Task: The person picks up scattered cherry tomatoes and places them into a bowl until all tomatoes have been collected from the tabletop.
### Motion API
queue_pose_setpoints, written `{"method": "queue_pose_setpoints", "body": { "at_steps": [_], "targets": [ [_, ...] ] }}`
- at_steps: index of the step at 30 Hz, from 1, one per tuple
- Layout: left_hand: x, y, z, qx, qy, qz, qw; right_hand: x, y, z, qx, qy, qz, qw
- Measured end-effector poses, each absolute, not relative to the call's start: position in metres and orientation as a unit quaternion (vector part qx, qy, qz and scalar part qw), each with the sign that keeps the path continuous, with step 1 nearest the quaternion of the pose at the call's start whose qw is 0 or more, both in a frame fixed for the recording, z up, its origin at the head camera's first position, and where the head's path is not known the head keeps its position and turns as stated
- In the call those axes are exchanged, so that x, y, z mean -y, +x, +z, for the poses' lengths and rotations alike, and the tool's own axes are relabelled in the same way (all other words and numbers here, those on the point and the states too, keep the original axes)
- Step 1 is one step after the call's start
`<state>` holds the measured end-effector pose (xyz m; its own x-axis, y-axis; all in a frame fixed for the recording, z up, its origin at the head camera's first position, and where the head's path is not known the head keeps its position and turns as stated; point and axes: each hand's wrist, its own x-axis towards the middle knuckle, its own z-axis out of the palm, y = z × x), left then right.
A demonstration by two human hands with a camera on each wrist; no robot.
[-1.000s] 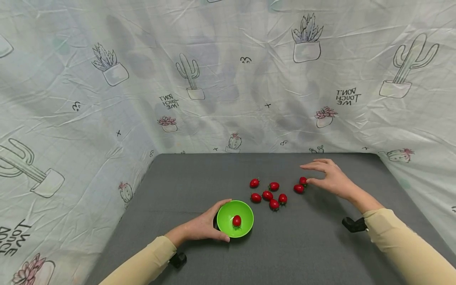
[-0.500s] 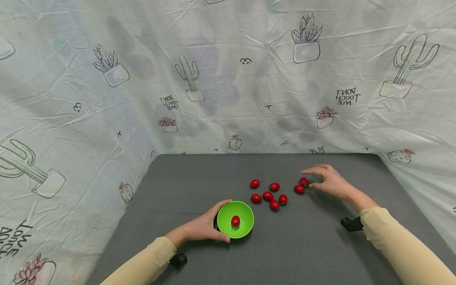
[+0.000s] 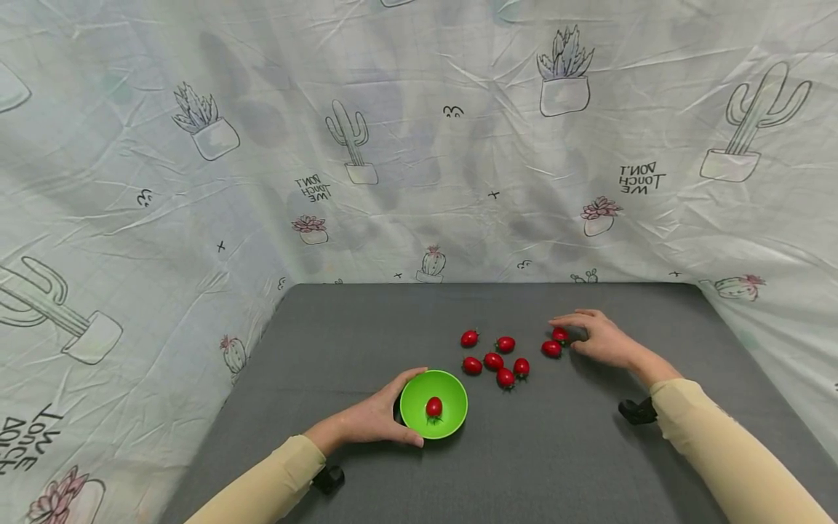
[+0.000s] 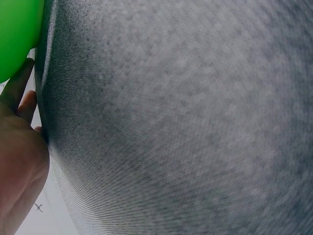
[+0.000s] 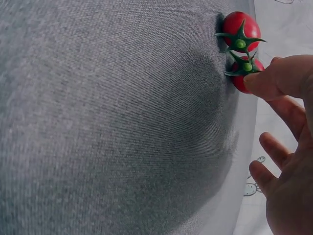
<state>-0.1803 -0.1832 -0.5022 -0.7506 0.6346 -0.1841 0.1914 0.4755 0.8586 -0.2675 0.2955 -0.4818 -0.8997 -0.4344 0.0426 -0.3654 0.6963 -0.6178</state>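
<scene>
My left hand (image 3: 376, 415) holds a small green bowl (image 3: 409, 418) by its left side, thumb at the near rim and fingers at the far one. One red cherry tomato (image 3: 433, 406) with a green stem lies inside. Over at the right, my right hand (image 3: 605, 342) spans a cherry tomato (image 3: 559, 335), index finger beyond it and thumb on the near side. In the right wrist view the thumb (image 5: 259, 85) overlaps this tomato, and its leafy cap shows. A second tomato (image 5: 242, 29) sits right beside it. The left wrist view catches only the bowl's edge (image 4: 17, 39).
Between bowl and right hand, several more cherry tomatoes (image 3: 494, 362) lie loosely grouped on the grey table (image 3: 353, 320). A white cloth (image 3: 393, 145) printed with cacti hangs behind the table and along its sides.
My right hand has come down and slightly left, its fingers now lower around the far right tomato. The left hand stays at the bowl; the tomato inside has shifted very slightly.
</scene>
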Motion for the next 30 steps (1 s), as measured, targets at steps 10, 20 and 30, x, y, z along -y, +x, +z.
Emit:
{"method": "queue_pose_setpoints", "body": {
  "at_steps": [10, 20, 30],
  "targets": [
    [0.183, -0.181, -0.503, -0.825, 0.250, 0.443, 0.246, -0.296, -0.269, -0.486, -0.911, -0.240, -0.332, 0.054],
    [0.184, -0.181, -0.502, -0.827, 0.248, 0.440, 0.247, -0.305, -0.268, -0.488, -0.923, -0.230, -0.306, 0.032],
    [0.184, -0.180, -0.504, -0.827, 0.253, 0.439, 0.242, -0.311, -0.264, -0.491, -0.931, -0.222, -0.289, 0.020]
  ]
}}
